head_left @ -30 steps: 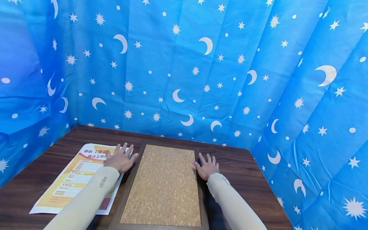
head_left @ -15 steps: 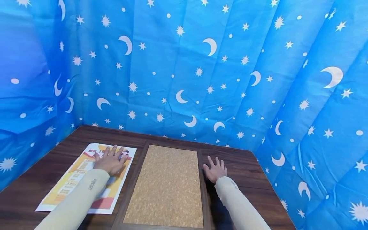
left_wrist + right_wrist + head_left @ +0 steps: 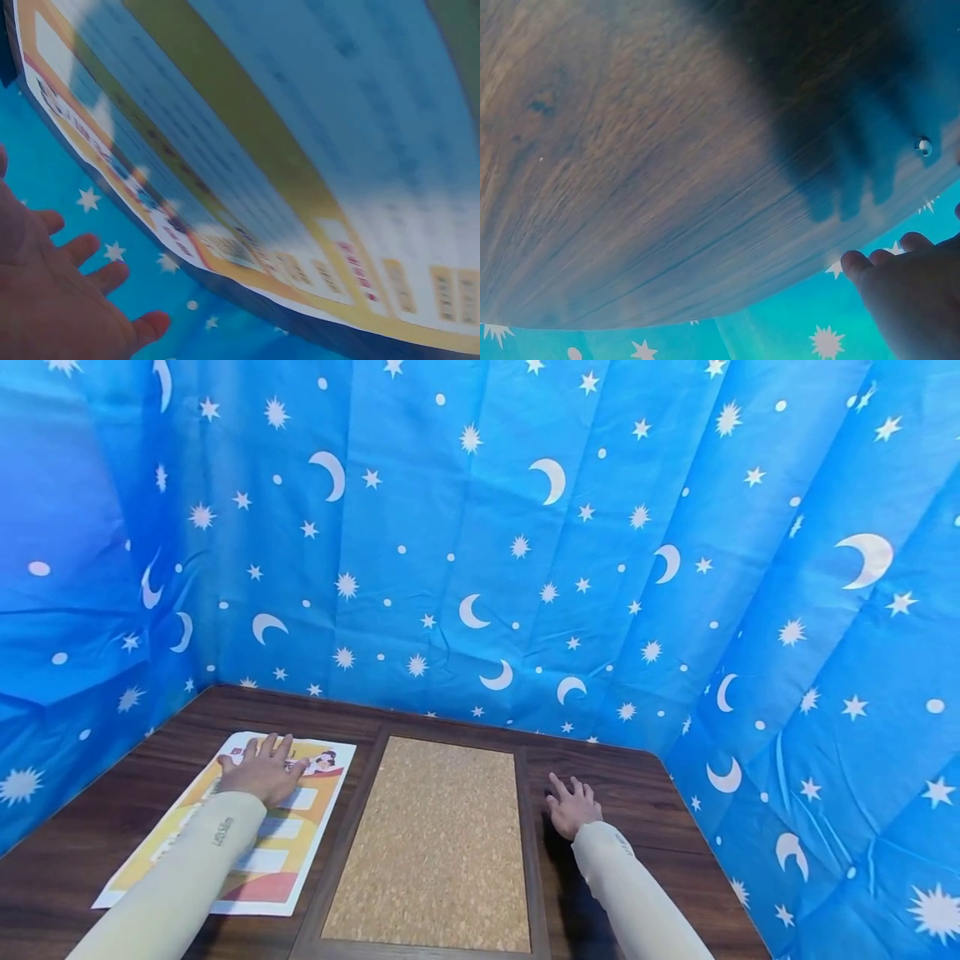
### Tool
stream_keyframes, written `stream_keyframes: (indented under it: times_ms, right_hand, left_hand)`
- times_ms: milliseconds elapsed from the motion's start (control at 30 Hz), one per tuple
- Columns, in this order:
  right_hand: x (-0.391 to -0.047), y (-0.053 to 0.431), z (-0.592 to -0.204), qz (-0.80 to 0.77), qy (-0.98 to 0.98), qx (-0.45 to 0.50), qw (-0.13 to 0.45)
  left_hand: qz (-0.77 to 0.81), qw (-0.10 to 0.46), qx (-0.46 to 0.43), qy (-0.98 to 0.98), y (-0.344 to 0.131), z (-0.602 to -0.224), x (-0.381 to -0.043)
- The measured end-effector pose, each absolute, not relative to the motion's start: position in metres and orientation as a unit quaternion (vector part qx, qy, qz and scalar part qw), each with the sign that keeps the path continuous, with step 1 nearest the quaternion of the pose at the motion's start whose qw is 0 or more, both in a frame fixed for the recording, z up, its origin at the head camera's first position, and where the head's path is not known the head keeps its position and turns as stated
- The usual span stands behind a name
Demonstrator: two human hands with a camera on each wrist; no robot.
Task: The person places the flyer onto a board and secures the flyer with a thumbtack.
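My left hand (image 3: pixel 262 775) is spread over the upper part of a printed paper poster (image 3: pixel 288 831), which lies flat on the table's left side. In the left wrist view the same hand (image 3: pixel 60 292) shows its palm and separated fingers, gripping nothing, and the poster's print (image 3: pixel 225 172) is blurred. My right hand (image 3: pixel 574 807) is over the wood right of the framed cork board (image 3: pixel 435 843), fingers slightly bent and holding nothing. The right wrist view has this hand (image 3: pixel 915 292) at the lower right, its shadow falling on the wood grain.
The dark wooden table (image 3: pixel 645 843) has rounded far corners. Blue curtains (image 3: pixel 420 527) with moons and stars stand behind it and on both sides. A small shiny round spot (image 3: pixel 924 146) shows on the wood in the right wrist view.
My left hand has moved left from the board's edge to over the poster. The right hand has moved right, away from the board's frame, and its fingers have bent a little.
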State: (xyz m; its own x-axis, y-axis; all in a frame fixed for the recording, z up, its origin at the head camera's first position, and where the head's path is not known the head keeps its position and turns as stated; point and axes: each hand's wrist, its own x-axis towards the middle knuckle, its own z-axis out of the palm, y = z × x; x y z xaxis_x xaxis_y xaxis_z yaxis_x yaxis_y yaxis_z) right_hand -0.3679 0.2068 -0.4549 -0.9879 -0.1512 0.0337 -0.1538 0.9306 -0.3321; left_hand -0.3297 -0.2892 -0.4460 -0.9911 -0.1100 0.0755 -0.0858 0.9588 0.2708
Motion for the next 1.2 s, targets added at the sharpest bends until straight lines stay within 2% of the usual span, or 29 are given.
stream_keyframes:
  times_ms: [300, 500, 633, 967, 1200]
  right_hand:
    - [-0.366, 0.213, -0.455, 0.156, -0.984, 0.080, 0.009]
    - [-0.366, 0.217, -0.455, 0.160, -0.984, 0.079, 0.021]
    - [-0.367, 0.219, -0.455, 0.157, -0.983, 0.084, 0.043]
    - [-0.372, 0.223, -0.456, 0.148, -0.979, 0.113, 0.087]
    - [-0.371, 0.225, -0.452, 0.161, -0.976, 0.125, 0.076]
  left_hand:
    - [-0.097, 0.100, 0.078, -0.987, -0.318, -0.448, -0.323]
    - [-0.086, 0.113, 0.093, -0.986, -0.334, -0.446, -0.317]
    - [-0.092, 0.093, 0.116, -0.985, -0.341, -0.446, -0.312]
    - [-0.102, 0.002, 0.172, -0.980, -0.364, -0.453, -0.310]
    - [-0.113, -0.007, 0.161, -0.980, -0.363, -0.441, -0.293]
